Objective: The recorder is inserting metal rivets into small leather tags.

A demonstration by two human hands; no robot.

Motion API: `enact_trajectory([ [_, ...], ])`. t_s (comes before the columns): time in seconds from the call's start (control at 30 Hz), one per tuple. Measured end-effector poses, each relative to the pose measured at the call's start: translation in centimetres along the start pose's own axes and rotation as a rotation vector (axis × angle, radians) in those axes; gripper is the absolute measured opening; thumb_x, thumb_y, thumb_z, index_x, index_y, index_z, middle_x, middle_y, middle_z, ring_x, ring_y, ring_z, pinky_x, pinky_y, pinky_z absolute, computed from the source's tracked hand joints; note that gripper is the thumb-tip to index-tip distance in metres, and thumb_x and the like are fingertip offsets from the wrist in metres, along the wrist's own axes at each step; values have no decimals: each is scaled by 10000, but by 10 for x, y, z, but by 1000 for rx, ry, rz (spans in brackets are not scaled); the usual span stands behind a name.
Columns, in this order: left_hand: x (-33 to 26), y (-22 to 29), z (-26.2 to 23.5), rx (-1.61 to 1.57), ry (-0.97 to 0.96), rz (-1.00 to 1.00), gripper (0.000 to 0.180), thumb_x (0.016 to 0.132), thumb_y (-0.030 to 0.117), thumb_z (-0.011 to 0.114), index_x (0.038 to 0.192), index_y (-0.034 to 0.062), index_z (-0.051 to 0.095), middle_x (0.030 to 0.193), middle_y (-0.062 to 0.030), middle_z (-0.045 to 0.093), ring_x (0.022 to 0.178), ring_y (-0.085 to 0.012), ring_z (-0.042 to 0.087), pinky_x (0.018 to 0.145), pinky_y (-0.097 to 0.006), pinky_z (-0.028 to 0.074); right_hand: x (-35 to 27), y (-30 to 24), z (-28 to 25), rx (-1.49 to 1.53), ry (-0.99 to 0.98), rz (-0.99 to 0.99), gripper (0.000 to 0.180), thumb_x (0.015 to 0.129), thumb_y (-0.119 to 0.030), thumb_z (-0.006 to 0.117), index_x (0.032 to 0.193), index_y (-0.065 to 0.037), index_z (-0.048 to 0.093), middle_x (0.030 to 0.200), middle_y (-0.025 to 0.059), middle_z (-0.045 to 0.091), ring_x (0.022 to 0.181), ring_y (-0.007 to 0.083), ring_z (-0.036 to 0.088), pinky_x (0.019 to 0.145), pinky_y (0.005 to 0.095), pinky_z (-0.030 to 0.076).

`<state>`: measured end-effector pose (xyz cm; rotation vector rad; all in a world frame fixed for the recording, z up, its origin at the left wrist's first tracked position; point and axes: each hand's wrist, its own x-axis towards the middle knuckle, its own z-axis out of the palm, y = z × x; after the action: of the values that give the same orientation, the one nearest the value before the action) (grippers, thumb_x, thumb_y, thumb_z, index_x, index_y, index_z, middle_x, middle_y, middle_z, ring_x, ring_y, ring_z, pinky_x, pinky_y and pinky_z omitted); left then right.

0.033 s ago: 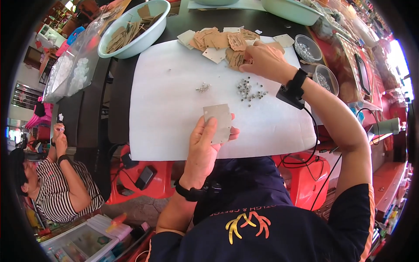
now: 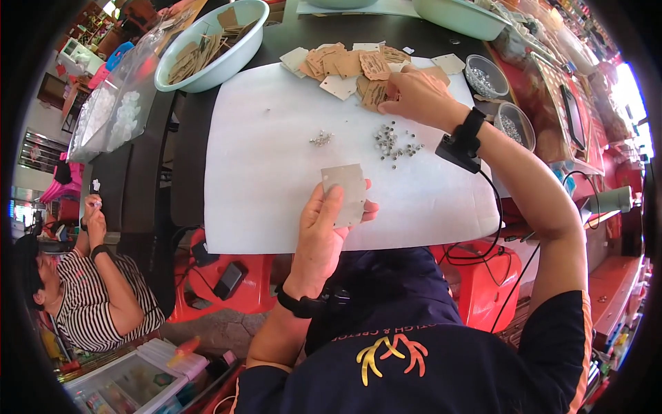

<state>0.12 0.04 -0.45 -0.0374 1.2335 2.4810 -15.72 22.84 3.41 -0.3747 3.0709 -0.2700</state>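
Observation:
My left hand (image 2: 323,231) is closed on a pale grey square card (image 2: 345,185) with small holes near its edges, thumb on top and fingers behind. At the far side, my right hand (image 2: 424,98) reaches into a heap of brown and pale cards (image 2: 348,63). Its thumb and fingers pinch a printed brown card (image 2: 374,95); the fingertips are partly hidden. Between the two hands lie a scatter of small metal studs (image 2: 394,143) and a smaller cluster of silvery pieces (image 2: 321,139).
A white foam sheet (image 2: 255,179) covers the dark table. A pale basin (image 2: 256,43) of brown cards stands far left. Two clear tubs, one upper (image 2: 487,76) and one lower (image 2: 516,127), hold metal bits at right. A cable (image 2: 498,207) hangs from my right wrist. Another person (image 2: 103,290) sits at left.

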Motion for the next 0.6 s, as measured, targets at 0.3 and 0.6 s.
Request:
enact_trajectory([
  [0.3,0,-2,0,31,-5,8,398,1002,285,508,1292,12,496,1218,-167,600,938,-216,645,860,-389,521,-9,-5,7,87,204,-110,440,782,-400,694,1065,-66,647,1003,173,624,918,329,639,740,428,510],
  [0.6,0,-1,2,62,-18,2,411,994,293,530,1285,4,500,1217,-160,597,937,-214,644,861,-385,518,-7,16,21,78,192,-172,326,838,-278,680,1088,-79,619,921,116,673,802,297,658,691,397,508],
])
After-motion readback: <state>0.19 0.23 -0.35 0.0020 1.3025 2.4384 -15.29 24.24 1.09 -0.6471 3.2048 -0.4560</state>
